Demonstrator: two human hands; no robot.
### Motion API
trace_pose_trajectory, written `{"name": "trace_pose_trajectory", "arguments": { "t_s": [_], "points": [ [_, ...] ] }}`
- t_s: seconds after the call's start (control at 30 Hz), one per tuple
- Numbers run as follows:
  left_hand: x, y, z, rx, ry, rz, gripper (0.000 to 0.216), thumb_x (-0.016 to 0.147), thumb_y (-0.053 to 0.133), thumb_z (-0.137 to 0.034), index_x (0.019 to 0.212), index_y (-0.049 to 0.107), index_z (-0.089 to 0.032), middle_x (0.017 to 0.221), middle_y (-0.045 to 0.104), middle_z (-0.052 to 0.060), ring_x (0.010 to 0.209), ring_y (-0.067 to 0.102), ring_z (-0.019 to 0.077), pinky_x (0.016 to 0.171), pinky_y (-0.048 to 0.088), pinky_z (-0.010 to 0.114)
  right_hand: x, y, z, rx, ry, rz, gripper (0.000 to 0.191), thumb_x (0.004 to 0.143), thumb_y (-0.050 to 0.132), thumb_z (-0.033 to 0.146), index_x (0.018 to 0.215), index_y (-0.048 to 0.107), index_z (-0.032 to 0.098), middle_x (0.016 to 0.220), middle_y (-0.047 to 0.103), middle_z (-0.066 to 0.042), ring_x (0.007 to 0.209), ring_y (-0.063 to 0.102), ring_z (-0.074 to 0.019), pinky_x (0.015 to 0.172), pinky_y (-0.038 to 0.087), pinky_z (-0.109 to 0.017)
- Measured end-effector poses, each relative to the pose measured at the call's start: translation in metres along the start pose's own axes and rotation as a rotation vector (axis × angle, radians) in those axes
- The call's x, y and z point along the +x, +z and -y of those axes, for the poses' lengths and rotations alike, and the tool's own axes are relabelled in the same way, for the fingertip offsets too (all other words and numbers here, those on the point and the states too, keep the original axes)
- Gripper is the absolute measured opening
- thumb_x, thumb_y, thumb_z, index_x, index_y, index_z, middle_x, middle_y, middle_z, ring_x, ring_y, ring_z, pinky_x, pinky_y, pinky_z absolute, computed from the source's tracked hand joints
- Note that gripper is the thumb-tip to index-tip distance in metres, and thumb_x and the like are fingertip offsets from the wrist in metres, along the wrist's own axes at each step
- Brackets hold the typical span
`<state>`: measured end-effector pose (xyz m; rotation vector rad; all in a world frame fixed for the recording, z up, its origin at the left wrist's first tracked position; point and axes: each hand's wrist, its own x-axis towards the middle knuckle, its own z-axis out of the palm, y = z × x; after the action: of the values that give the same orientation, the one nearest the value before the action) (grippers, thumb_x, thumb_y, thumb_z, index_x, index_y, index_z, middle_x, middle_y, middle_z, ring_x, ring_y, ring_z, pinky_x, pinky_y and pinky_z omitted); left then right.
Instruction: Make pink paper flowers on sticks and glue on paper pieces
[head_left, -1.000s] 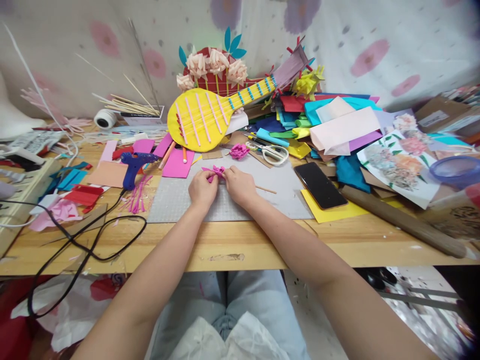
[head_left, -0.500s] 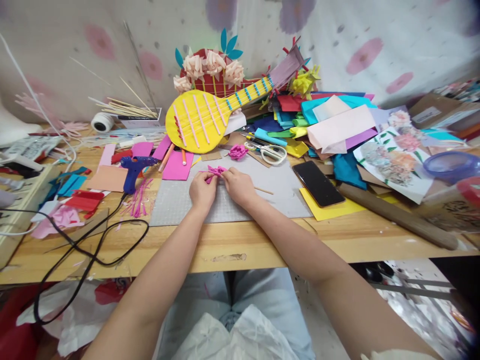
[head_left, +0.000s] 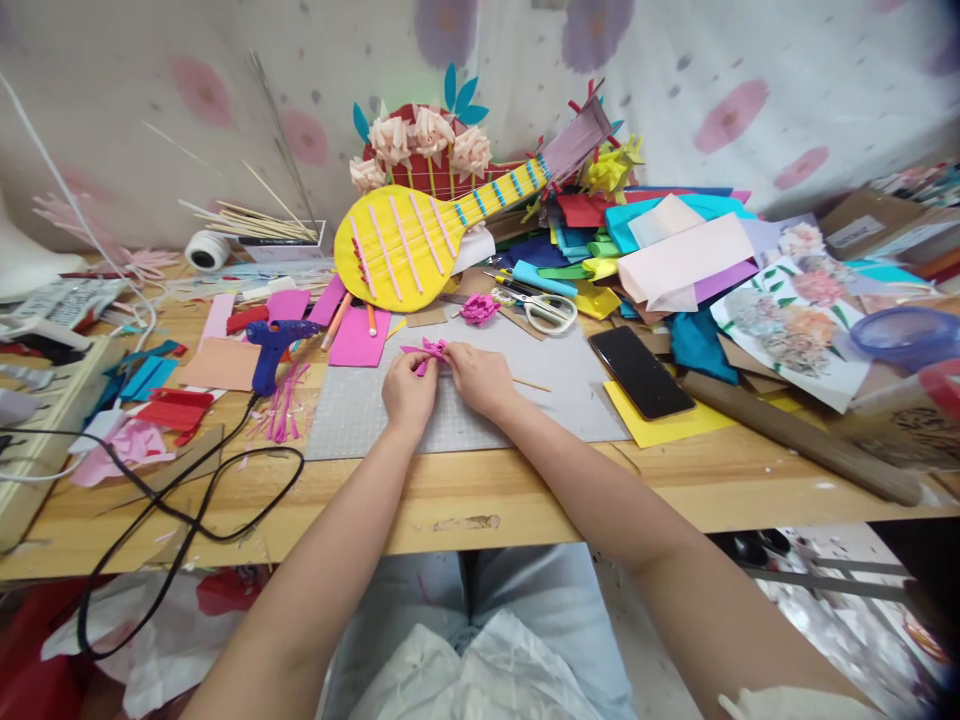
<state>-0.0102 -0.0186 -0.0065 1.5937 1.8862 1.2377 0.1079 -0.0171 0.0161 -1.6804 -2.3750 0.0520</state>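
Head cam: my left hand (head_left: 410, 392) and right hand (head_left: 480, 380) pinch pink paper (head_left: 433, 347), box label (head_left: 856, 232) too blurry to read

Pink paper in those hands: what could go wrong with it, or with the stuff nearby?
The pink paper might crease or tear, because the left hand and right hand both pinch it.

The black cord hangs past the edge of the table, so a leg might catch it and drag the blue glue gun.
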Motion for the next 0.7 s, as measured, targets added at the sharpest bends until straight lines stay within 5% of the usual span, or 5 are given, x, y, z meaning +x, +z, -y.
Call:
{"name": "trace_pose_trajectory", "arguments": {
  "t_s": [0.7],
  "points": [
    [0.0039, 0.0037, 0.0039, -0.123, -0.02, -0.024, 0.015, 0.07, 0.058, -0.031, 0.075, 0.067, -0.02, 0.08, 0.067, 0.002, 0.076, 0.061, 0.0149, 0.073, 0.046, 0.027, 0.0008, 0.0009, -0.0006, -0.024, -0.029, -0.006, 0.037, 0.094, 0.019, 0.032, 0.108, 0.05, 0.018, 0.104, 0.063, -0.011, 0.088, 0.059, -0.0189, 0.068, 0.035, -0.025]
  ]
}}
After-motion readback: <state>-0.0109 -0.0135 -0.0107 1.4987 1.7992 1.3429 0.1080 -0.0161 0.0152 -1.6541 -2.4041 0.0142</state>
